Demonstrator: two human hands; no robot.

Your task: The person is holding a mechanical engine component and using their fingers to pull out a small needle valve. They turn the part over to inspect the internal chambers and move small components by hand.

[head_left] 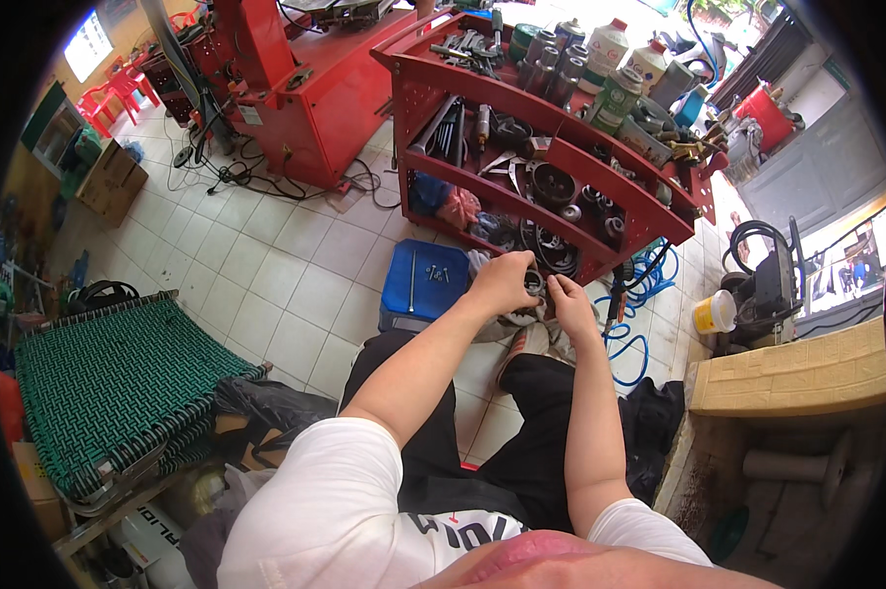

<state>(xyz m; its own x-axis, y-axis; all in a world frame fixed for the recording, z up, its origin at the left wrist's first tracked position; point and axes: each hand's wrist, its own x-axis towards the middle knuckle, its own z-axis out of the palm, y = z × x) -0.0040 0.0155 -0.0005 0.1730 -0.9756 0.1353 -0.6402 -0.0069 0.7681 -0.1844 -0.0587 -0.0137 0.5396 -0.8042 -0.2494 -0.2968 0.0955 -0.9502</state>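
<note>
Your left hand [505, 286] pinches a dark round part [534, 282]; whether your right hand [573, 306], just right, grips it, I can't tell.

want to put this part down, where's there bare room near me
White floor tiles lie bare between the green woven panel and the blue lid; the lid has a narrow bare strip left of its rod. Crowded: the red cart and the floor right of the right hand, looped with blue hose.

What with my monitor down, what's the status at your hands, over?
Left hand holding small round part. Right hand alongside, contact unclear. Red cart just beyond; nothing visibly blocking the hands.
</note>
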